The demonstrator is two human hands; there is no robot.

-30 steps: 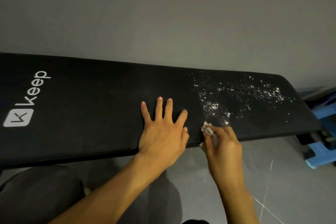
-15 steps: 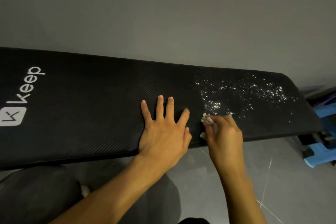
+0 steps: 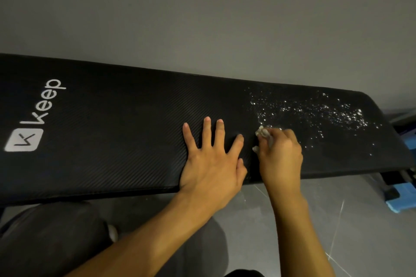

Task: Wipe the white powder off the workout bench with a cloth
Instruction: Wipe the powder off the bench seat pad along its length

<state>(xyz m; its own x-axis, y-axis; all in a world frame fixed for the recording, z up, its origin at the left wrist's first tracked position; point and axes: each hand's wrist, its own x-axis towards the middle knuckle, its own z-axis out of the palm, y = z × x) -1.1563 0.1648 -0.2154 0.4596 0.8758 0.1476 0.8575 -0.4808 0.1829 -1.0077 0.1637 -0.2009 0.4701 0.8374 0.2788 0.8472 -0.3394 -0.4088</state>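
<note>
Left hand (image 3: 211,164) lies flat, fingers spread, steadying the bench (image 3: 112,141); right hand (image 3: 280,157) grips a wadded cloth (image 3: 262,133) at the near-left edge of the powder (image 3: 315,114). Most powder sits right of the cloth, w/ plenty left to clear. Best approach, prob.: firm, overlapping strokes, gathering the grains rather than scattering them.

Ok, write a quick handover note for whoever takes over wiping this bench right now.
Left hand: open, flat on the bench near its front edge.
Right hand: grips a small wadded cloth, pressed to the pad at the powder's near-left edge.
White powder: scattered from the cloth to the bench's right end.
Done: pad left of the cloth shows no powder.
Left: wipe the whole speckled patch.
</note>
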